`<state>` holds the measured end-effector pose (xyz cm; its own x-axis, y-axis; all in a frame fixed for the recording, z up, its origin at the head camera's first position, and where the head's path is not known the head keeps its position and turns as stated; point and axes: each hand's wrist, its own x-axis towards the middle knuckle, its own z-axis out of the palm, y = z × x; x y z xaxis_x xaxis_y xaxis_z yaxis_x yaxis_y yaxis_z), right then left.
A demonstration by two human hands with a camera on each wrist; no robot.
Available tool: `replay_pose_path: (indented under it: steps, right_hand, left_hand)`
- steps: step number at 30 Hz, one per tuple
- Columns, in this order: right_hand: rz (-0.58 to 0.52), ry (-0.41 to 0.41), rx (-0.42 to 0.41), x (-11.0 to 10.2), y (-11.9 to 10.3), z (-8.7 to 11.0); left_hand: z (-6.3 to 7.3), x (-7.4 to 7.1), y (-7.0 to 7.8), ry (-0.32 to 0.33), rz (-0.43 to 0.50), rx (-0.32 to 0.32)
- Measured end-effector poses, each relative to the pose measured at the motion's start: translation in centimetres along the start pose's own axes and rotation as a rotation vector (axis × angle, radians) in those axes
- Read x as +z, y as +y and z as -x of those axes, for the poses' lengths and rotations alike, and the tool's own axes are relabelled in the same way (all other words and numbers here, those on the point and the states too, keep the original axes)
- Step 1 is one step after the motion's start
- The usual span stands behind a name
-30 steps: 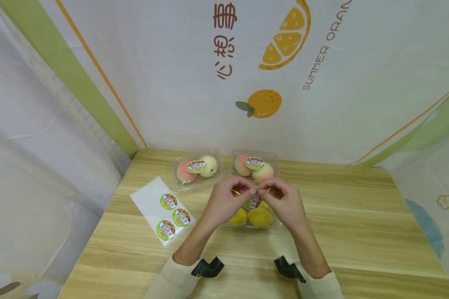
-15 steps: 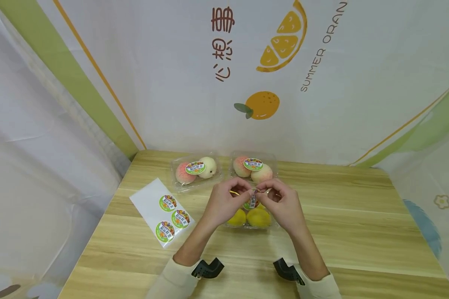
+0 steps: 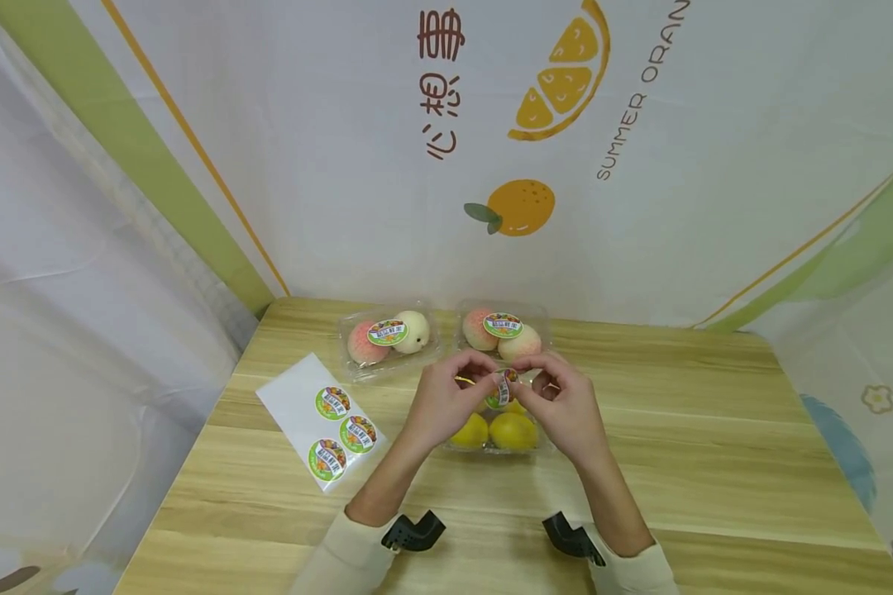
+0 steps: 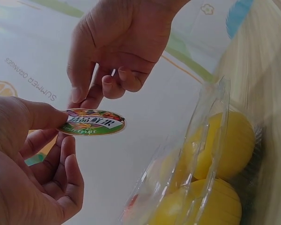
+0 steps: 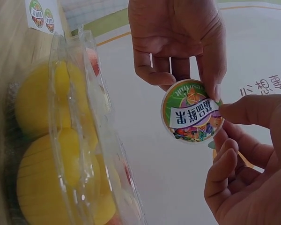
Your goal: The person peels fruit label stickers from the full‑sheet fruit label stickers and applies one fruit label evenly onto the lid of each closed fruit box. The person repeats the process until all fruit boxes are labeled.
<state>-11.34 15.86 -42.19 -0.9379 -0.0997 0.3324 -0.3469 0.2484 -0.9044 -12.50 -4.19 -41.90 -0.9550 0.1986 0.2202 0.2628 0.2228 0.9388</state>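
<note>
Between both hands is a round fruit sticker (image 5: 192,111) with green, red and purple print and a white banner. My left hand (image 3: 450,397) pinches one edge between thumb and index finger. My right hand (image 3: 565,405) pinches the sticker's edge close by, the two thumbs almost meeting. In both wrist views the sticker is held up off the box, its printed face showing. Below the hands lies a clear plastic box (image 3: 484,450) of yellow lemon-like fruit (image 3: 513,431); the forearms and hands cover part of it.
Behind stand two clear boxes, a left one (image 3: 357,370) and a right one (image 3: 539,312), each with two peach-like fruits and a round sticker on the lid. A white sticker sheet (image 3: 293,395) with three stickers lies left on the wooden table (image 3: 685,446). A printed curtain (image 3: 342,165) hangs behind.
The sticker has turned and risen slightly between the fingers, its face narrower in the head view. Both hands stay almost in place.
</note>
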Motion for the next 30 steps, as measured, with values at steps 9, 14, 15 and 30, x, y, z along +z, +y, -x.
replay_pose_path:
  steps: [9, 14, 15, 30]
  right_hand:
    - [0.018, 0.021, 0.027, 0.1, 0.3, -0.2]
    - [0.025, 0.029, 0.085, -0.1, 0.4, -0.3]
    - [0.026, 0.027, 0.101, -0.1, 0.4, -0.4]
    - [-0.017, 0.074, 0.237, -0.3, 0.6, -0.6]
  left_hand:
    - [-0.3, -0.3, -0.8, 0.031, 0.027, -0.032]
    - [-0.4, -0.5, -1.2, 0.066, 0.101, -0.105]
    - [-0.5, -0.6, -1.2, 0.07, 0.116, -0.116]
    - [-0.7, -0.8, -1.4, 0.047, 0.299, -0.171]
